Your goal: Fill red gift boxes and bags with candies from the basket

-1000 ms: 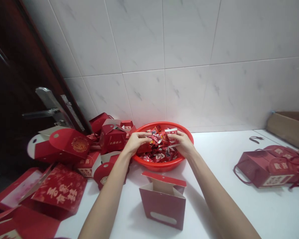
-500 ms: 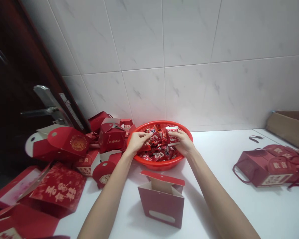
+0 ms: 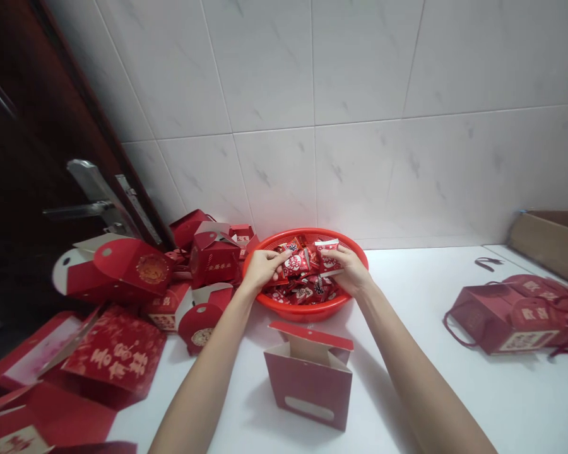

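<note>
A round red plastic basket [image 3: 307,310] holds many wrapped candies [image 3: 305,293]. Over its left side, my left hand [image 3: 264,270] is closed on a red candy packet [image 3: 295,262]. My right hand [image 3: 350,270], at the basket's right side, grips another red and white candy packet [image 3: 327,257]. Just in front of the basket, between my forearms, stands a red gift box [image 3: 309,384] with its top flaps up and a pale oval on its near face.
Several red gift boxes [image 3: 116,353] crowd the left side, near a dark door with a metal handle [image 3: 89,205]. On the right lie closed red boxes [image 3: 506,315] with cord handles, a dark cord piece [image 3: 488,263] and a cardboard carton [image 3: 546,243]. A tiled wall [image 3: 360,170] rises behind.
The candy packet at my left hand shows more of its printed face now. My right hand keeps its packet in nearly the same place. The view has shifted slightly.
</note>
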`<state>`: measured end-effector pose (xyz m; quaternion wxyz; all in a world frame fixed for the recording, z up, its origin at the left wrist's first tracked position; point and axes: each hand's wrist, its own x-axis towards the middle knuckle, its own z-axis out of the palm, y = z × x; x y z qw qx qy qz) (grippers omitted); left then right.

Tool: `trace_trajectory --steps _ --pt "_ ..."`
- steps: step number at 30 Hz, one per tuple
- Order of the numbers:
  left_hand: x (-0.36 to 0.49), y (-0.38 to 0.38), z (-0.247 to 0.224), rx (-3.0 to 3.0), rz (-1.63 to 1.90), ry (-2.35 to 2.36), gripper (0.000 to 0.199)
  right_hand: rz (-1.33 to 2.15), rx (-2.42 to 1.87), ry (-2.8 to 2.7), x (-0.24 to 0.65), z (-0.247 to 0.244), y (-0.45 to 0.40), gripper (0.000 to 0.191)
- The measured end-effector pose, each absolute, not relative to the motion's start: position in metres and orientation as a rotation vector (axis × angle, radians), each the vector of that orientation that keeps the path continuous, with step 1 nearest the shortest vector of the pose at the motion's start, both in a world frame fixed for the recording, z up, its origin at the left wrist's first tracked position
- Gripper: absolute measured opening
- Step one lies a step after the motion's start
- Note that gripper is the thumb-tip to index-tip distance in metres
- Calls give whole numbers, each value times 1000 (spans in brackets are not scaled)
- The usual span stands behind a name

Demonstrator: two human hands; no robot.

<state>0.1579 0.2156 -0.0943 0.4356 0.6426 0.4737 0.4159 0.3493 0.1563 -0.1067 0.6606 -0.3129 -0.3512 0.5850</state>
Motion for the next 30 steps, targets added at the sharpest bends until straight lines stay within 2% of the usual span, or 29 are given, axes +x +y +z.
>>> trace_trajectory --steps 7,11,13,19,24,26,30 --pt "158 220 -96 1548 1101 1196 49 1319 -646 -717 349 -107 159 20" --pt "160 221 -95 1368 1227 1108 27 1282 -659 -633 350 -107 160 18" --pt "159 221 -97 1370 1221 1084 26 1271 -670 -597 350 -108 161 18" --pt "156 222 -105 2004 730 1136 9 1235 -638 -576 349 -107 161 17" --pt "178 218 -93 2472 14 1384 17 1248 -632 -565 348 -105 160 17" --pt "192 215 -88 2546 -258 1488 27 1260 -617 -558 348 -105 160 17" --pt "209 214 -82 2629 -474 1537 44 1275 -578 -557 348 -105 160 19"
